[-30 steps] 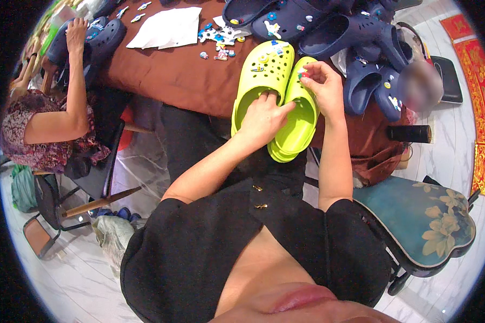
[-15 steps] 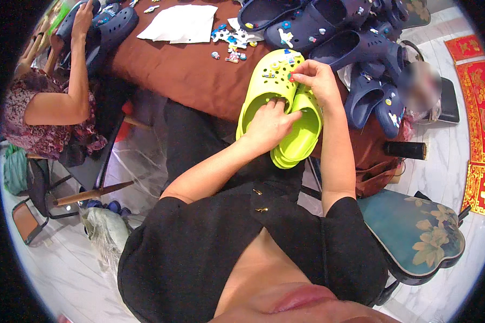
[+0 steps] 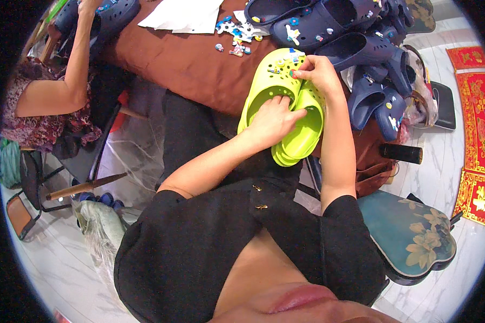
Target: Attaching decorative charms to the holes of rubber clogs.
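A lime-green foam clog [image 3: 257, 86] with holes across its toe is held over my lap, a second green clog [image 3: 303, 137] lying against its right side. Into the first clog's opening reach the fingers of my left hand [image 3: 276, 121], its thumb over the inner edge, gripping the shoe. At the toe, my right hand [image 3: 320, 75] pinches a small red and green shoe charm [image 3: 293, 74] against the clog's surface. Several other charms [image 3: 279, 63] sit on that toe. What the left fingertips do inside the shoe is hidden.
Navy clogs [image 3: 312, 27] with charms pile up at the far right of the brown-covered table [image 3: 172, 67]. Loose charms [image 3: 237, 32] lie beside white paper [image 3: 183, 15]. At left, another person's arm [image 3: 64, 89] reaches toward a blue clog. A teal padded chair [image 3: 404, 231] stands at right.
My right hand has brought the red and green charm down onto the clog's toe. The left hand keeps its grip inside the shoe. The view has shifted slightly.
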The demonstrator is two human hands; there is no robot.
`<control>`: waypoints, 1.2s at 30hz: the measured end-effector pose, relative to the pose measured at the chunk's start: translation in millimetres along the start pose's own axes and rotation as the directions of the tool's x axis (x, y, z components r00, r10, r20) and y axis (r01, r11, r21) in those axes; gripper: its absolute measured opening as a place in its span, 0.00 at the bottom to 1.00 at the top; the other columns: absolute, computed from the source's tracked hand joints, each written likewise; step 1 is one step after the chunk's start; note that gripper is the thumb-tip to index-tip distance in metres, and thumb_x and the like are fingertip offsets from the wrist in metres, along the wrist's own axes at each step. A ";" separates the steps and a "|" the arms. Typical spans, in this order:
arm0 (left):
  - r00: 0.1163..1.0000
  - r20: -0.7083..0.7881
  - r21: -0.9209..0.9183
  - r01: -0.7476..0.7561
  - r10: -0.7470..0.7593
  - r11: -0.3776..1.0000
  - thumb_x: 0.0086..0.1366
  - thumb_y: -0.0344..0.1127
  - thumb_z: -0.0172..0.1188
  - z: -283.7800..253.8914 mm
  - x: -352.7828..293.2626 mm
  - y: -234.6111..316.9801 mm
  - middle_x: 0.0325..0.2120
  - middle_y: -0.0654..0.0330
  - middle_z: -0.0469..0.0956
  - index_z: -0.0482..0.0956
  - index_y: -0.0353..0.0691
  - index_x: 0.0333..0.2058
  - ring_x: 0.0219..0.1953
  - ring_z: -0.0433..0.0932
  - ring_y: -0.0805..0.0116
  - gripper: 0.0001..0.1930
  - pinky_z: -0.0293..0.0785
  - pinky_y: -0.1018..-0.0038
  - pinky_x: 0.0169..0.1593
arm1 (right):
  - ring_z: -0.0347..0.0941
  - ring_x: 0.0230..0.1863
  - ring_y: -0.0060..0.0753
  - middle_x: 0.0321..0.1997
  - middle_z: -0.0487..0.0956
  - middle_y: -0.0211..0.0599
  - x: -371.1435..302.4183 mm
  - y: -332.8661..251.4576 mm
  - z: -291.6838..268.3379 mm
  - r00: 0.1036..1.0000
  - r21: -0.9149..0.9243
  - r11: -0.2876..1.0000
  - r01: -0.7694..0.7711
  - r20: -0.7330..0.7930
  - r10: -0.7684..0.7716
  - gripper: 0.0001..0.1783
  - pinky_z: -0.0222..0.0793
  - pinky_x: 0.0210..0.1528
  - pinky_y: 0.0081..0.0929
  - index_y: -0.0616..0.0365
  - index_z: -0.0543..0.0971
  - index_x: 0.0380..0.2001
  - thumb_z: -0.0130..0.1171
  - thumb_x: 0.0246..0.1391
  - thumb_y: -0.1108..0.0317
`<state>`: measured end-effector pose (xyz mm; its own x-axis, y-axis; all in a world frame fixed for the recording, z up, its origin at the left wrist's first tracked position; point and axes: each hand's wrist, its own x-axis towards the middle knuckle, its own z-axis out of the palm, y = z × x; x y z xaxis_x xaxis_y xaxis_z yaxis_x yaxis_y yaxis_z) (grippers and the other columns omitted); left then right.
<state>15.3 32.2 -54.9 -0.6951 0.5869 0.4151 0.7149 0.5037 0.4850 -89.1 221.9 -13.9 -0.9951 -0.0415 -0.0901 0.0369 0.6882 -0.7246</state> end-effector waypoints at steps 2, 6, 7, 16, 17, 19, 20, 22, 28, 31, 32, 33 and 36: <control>1.000 0.024 -0.011 -0.005 0.005 1.000 0.55 0.35 0.62 0.4 0.6 -0.4 0.35 0.48 0.73 0.78 0.53 0.49 0.40 0.76 0.48 0.21 0.75 0.57 0.42 | 0.75 0.24 0.28 0.22 0.81 0.38 7.7 -1.0 -3.7 0.999 -0.113 0.994 -0.007 0.049 0.013 0.17 0.70 0.31 0.32 0.63 0.80 0.21 0.79 0.32 0.67; 0.999 0.034 0.004 0.002 -0.002 1.000 0.54 0.35 0.61 1.9 2.9 0.5 0.36 0.48 0.73 0.78 0.52 0.48 0.40 0.76 0.48 0.20 0.76 0.56 0.42 | 0.75 0.24 0.32 0.21 0.81 0.39 19.0 -7.1 -6.0 0.989 -0.256 0.966 -0.025 0.133 0.060 0.20 0.70 0.30 0.34 0.62 0.77 0.18 0.81 0.30 0.64; 0.997 0.078 -0.010 0.003 -0.002 1.000 0.54 0.35 0.61 2.3 3.6 0.4 0.36 0.48 0.73 0.78 0.52 0.48 0.40 0.76 0.48 0.20 0.76 0.56 0.42 | 0.75 0.24 0.32 0.21 0.81 0.39 19.9 -8.9 -6.2 0.986 -0.241 0.970 -0.033 0.154 0.071 0.20 0.70 0.30 0.34 0.62 0.77 0.18 0.81 0.30 0.64; 0.996 0.088 0.004 -0.008 0.008 1.000 0.54 0.34 0.61 -0.6 5.8 0.4 0.34 0.48 0.72 0.79 0.52 0.48 0.40 0.76 0.48 0.20 0.76 0.57 0.41 | 0.82 0.33 0.46 0.27 0.83 0.48 19.0 -20.1 15.3 0.995 -0.620 0.782 -0.058 0.031 0.099 0.20 0.74 0.37 0.41 0.60 0.78 0.23 0.80 0.33 0.62; 0.995 0.099 0.002 0.009 -0.009 1.000 0.55 0.35 0.60 -1.4 6.3 1.2 0.34 0.48 0.73 0.80 0.51 0.46 0.41 0.76 0.49 0.17 0.75 0.57 0.42 | 0.82 0.34 0.47 0.28 0.83 0.47 18.5 -19.8 17.5 0.998 -0.653 0.755 -0.056 -0.026 0.052 0.20 0.74 0.38 0.42 0.60 0.78 0.24 0.80 0.33 0.61; 0.994 0.111 0.000 0.021 -0.021 1.000 0.57 0.35 0.58 -2.7 6.8 2.5 0.34 0.48 0.73 0.82 0.51 0.44 0.42 0.76 0.49 0.15 0.75 0.57 0.43 | 0.82 0.36 0.49 0.30 0.84 0.46 17.7 -18.3 18.3 0.995 -0.650 0.755 -0.085 -0.011 0.102 0.20 0.74 0.39 0.45 0.59 0.79 0.25 0.80 0.33 0.61; 0.994 0.107 0.007 0.018 -0.018 1.000 0.57 0.35 0.59 -3.3 7.2 2.7 0.34 0.48 0.73 0.82 0.51 0.44 0.42 0.76 0.49 0.15 0.75 0.58 0.43 | 0.82 0.35 0.47 0.29 0.83 0.46 16.7 -17.3 18.2 0.997 -0.632 0.772 -0.075 -0.018 0.081 0.20 0.73 0.38 0.43 0.59 0.79 0.25 0.80 0.33 0.61; 0.995 0.102 0.020 0.008 -0.010 1.000 0.56 0.35 0.60 -3.9 7.0 2.9 0.33 0.48 0.73 0.82 0.51 0.44 0.41 0.76 0.49 0.15 0.75 0.58 0.43 | 0.81 0.33 0.45 0.28 0.83 0.46 15.4 -14.9 15.8 0.998 -0.610 0.790 -0.064 -0.032 0.056 0.20 0.73 0.37 0.42 0.60 0.79 0.25 0.79 0.33 0.61; 0.995 0.098 -0.085 0.023 -0.014 0.996 0.56 0.35 0.63 -7.7 2.8 -3.7 0.34 0.47 0.74 0.82 0.53 0.48 0.39 0.76 0.47 0.19 0.75 0.57 0.44 | 0.72 0.28 0.23 0.25 0.79 0.32 1.2 -2.0 0.9 0.996 -0.028 0.996 0.080 -0.039 -0.082 0.15 0.68 0.33 0.25 0.58 0.80 0.27 0.76 0.34 0.74; 0.989 0.147 -0.163 0.030 -0.006 0.986 0.58 0.35 0.64 -14.1 3.1 -9.8 0.34 0.46 0.74 0.81 0.51 0.50 0.41 0.76 0.46 0.19 0.74 0.58 0.47 | 0.72 0.28 0.22 0.24 0.79 0.30 -9.2 2.6 9.2 0.981 0.243 0.951 0.190 -0.076 -0.177 0.12 0.68 0.34 0.24 0.60 0.80 0.28 0.73 0.37 0.78; 0.985 0.167 -0.322 0.093 -0.040 0.942 0.59 0.36 0.65 -16.8 4.7 -12.4 0.35 0.46 0.74 0.82 0.50 0.49 0.42 0.76 0.47 0.18 0.73 0.60 0.48 | 0.74 0.30 0.21 0.26 0.80 0.30 -10.5 3.4 10.3 0.984 0.278 0.944 0.176 -0.042 -0.171 0.11 0.69 0.36 0.22 0.62 0.81 0.30 0.70 0.40 0.79; 0.984 0.166 -0.467 0.139 -0.068 0.873 0.59 0.36 0.65 -19.3 5.9 -14.6 0.36 0.46 0.75 0.82 0.48 0.49 0.42 0.76 0.48 0.17 0.73 0.61 0.49 | 0.74 0.30 0.21 0.26 0.80 0.30 -11.9 4.2 11.4 0.990 0.266 0.954 0.139 -0.033 -0.135 0.11 0.69 0.36 0.22 0.62 0.81 0.30 0.70 0.40 0.79; 0.933 0.260 -0.660 0.360 -0.249 0.659 0.65 0.38 0.62 -22.2 8.5 -15.3 0.39 0.53 0.77 0.79 0.40 0.49 0.45 0.77 0.59 0.15 0.73 0.66 0.50 | 0.80 0.34 0.25 0.31 0.84 0.34 -15.6 7.3 9.9 0.985 0.353 0.920 0.171 -0.035 -0.170 0.08 0.74 0.41 0.24 0.63 0.82 0.31 0.67 0.44 0.78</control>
<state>-3.3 15.4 -41.7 -0.8072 0.5865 0.0667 0.1714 0.1249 0.9772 -72.4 220.5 -24.6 -0.9895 -0.1322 0.0581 -0.1037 0.3707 -0.9229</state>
